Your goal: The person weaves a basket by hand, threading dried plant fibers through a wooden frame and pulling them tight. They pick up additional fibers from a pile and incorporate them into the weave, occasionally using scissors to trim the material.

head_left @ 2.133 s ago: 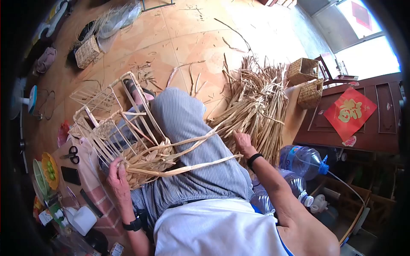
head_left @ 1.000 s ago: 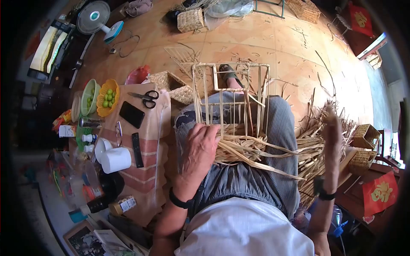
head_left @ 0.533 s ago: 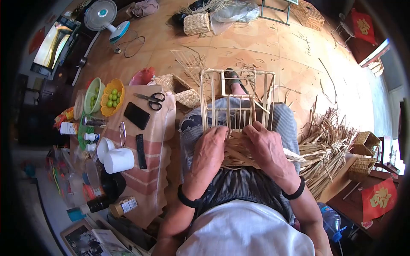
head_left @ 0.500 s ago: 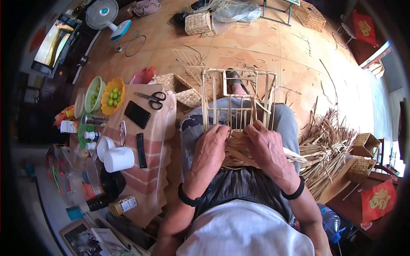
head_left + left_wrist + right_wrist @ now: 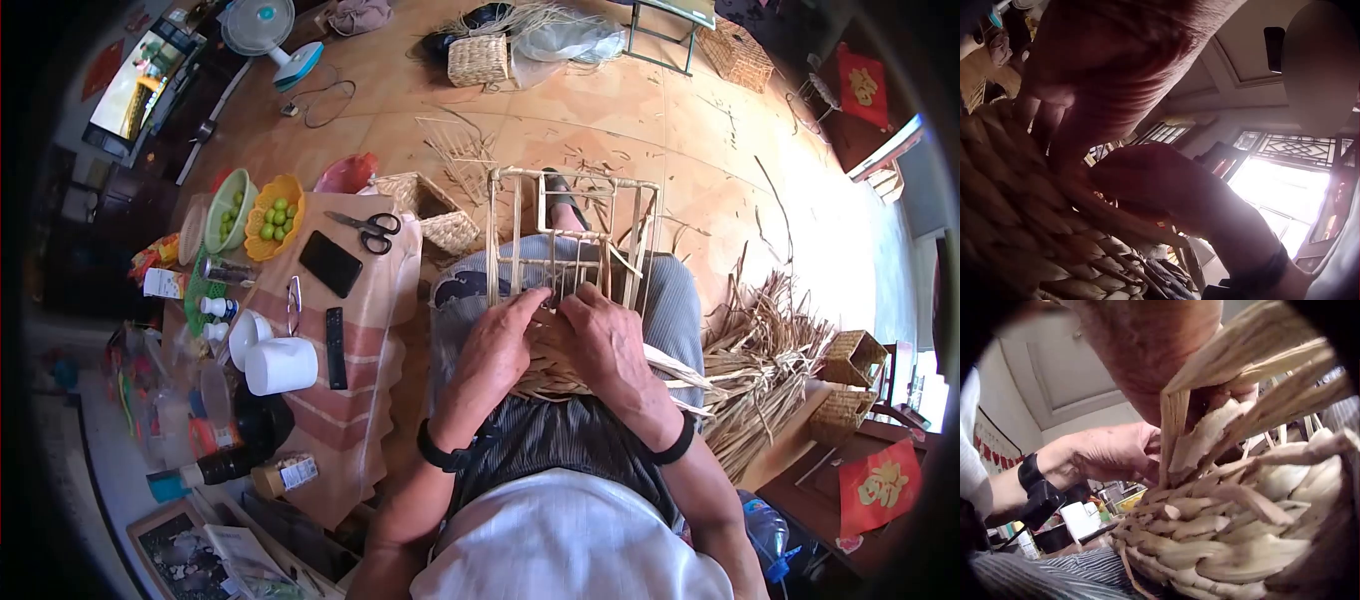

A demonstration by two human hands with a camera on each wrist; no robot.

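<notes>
Fingers (image 5: 533,299) at basket edge (image 5: 1310,450), floor (image 5: 600,120) beyond

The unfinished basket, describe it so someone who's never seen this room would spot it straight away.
In the middle of the head view, find the lap in striped trousers. On it, at the left hand and right hand, sits the basket. Unlike the solid-walled woven boxes around the room, much of it is bare, see-through frame.
</notes>
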